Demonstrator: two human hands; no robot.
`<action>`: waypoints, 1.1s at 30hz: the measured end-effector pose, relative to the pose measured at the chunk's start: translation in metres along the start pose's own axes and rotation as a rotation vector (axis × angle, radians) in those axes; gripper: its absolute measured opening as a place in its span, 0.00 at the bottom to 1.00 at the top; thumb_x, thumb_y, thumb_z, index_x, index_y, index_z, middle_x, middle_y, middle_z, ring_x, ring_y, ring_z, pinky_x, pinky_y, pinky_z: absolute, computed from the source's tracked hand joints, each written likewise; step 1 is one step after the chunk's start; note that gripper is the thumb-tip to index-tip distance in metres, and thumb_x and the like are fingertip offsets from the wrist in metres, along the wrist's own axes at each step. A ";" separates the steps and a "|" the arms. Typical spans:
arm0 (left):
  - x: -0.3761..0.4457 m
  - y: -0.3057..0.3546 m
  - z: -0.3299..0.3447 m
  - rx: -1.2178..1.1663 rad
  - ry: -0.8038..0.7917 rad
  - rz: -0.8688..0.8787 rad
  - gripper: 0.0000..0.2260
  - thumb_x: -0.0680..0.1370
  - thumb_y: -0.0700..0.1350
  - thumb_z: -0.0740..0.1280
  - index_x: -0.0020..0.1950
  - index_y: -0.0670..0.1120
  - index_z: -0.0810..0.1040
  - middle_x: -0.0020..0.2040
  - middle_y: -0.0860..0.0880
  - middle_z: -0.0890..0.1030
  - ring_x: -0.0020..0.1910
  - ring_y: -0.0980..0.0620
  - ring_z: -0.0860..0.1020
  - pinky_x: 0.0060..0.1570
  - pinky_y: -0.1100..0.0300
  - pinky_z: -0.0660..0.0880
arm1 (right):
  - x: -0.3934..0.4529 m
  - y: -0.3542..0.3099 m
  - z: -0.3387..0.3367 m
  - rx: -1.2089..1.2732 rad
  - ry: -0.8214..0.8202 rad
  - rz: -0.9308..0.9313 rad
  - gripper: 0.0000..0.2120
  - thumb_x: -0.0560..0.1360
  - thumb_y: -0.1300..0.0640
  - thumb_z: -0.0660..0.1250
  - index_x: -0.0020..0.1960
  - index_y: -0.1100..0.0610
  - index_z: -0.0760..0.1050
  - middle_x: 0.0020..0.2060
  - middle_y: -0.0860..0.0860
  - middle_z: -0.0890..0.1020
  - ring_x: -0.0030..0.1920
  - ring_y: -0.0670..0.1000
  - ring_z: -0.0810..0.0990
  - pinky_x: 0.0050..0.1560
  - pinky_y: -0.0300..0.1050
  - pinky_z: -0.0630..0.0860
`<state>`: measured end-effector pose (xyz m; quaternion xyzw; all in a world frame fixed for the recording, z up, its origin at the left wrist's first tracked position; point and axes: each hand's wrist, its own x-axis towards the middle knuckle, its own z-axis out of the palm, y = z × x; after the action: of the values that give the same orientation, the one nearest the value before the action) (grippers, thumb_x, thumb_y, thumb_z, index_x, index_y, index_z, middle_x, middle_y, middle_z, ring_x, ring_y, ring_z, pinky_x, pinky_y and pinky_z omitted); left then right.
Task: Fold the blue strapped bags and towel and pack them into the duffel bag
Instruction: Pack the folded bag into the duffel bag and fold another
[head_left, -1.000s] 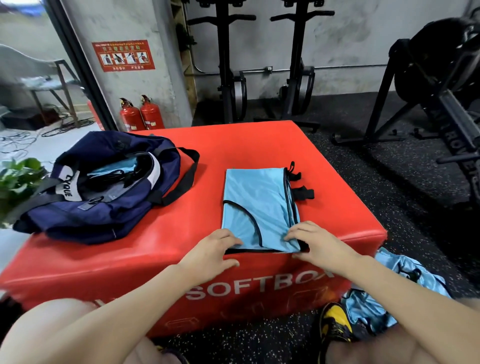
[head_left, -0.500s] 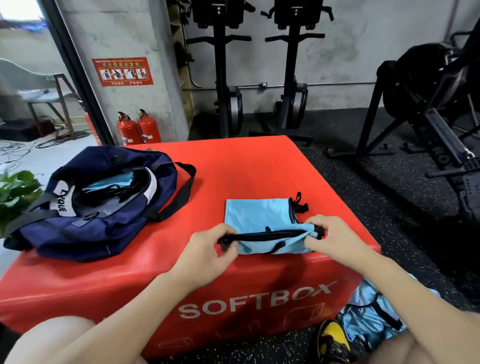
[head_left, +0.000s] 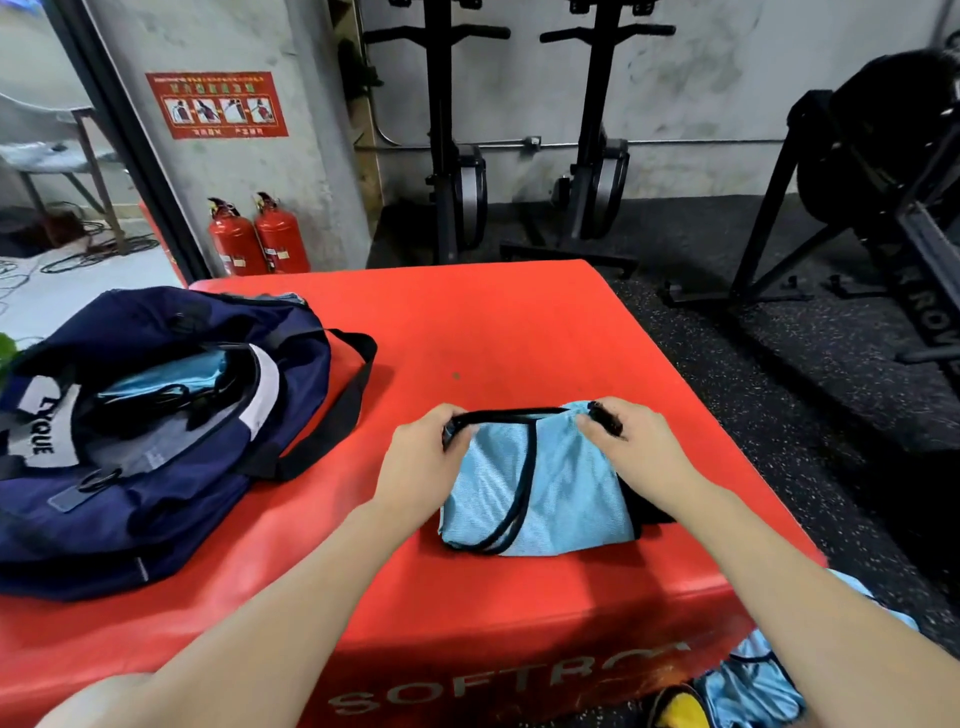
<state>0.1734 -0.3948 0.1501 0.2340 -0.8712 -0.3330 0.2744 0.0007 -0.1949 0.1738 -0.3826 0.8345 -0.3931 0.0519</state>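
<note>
A light blue bag with black trim and straps (head_left: 540, 488) lies folded in half on the red soft box (head_left: 498, 332), near its front right corner. My left hand (head_left: 421, 457) pinches the bag's far left corner. My right hand (head_left: 634, 447) pinches its far right corner by a black strap end. The navy duffel bag (head_left: 150, 436) sits open on the box's left side, with light blue fabric (head_left: 171, 374) inside it. More light blue fabric (head_left: 753, 680) lies on the floor at the box's front right.
Two red fire extinguishers (head_left: 260, 236) stand against the wall behind the box. Black gym machines (head_left: 457, 156) line the back wall and another stands at the right (head_left: 883, 171). A yellow shoe (head_left: 675, 706) shows at the bottom.
Both hands lifted the bag's near edge and carried it away from me over the far edge, so the bag now lies folded in half.
</note>
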 end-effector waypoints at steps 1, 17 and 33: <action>0.005 -0.005 0.004 0.014 -0.013 -0.023 0.01 0.80 0.51 0.68 0.50 0.55 0.79 0.35 0.55 0.80 0.34 0.54 0.77 0.39 0.53 0.75 | 0.005 0.005 0.003 -0.030 0.000 0.010 0.19 0.80 0.53 0.67 0.34 0.53 0.64 0.26 0.45 0.66 0.27 0.45 0.64 0.31 0.39 0.63; 0.026 -0.025 0.007 0.332 -0.035 -0.194 0.05 0.79 0.49 0.65 0.55 0.51 0.75 0.49 0.50 0.80 0.50 0.45 0.79 0.48 0.48 0.77 | 0.017 0.008 0.014 -0.271 0.037 0.125 0.18 0.78 0.41 0.66 0.62 0.49 0.75 0.53 0.51 0.83 0.55 0.57 0.81 0.52 0.53 0.78; 0.015 -0.014 0.000 0.401 -0.411 0.050 0.11 0.78 0.53 0.66 0.59 0.60 0.79 0.54 0.57 0.76 0.57 0.56 0.73 0.59 0.54 0.65 | -0.050 -0.007 0.030 -0.489 -0.127 0.121 0.19 0.76 0.34 0.62 0.46 0.50 0.75 0.42 0.48 0.81 0.49 0.56 0.81 0.47 0.49 0.77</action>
<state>0.1653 -0.4132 0.1449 0.1896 -0.9625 -0.1878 0.0484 0.0517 -0.1821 0.1481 -0.3572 0.9211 -0.1509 0.0337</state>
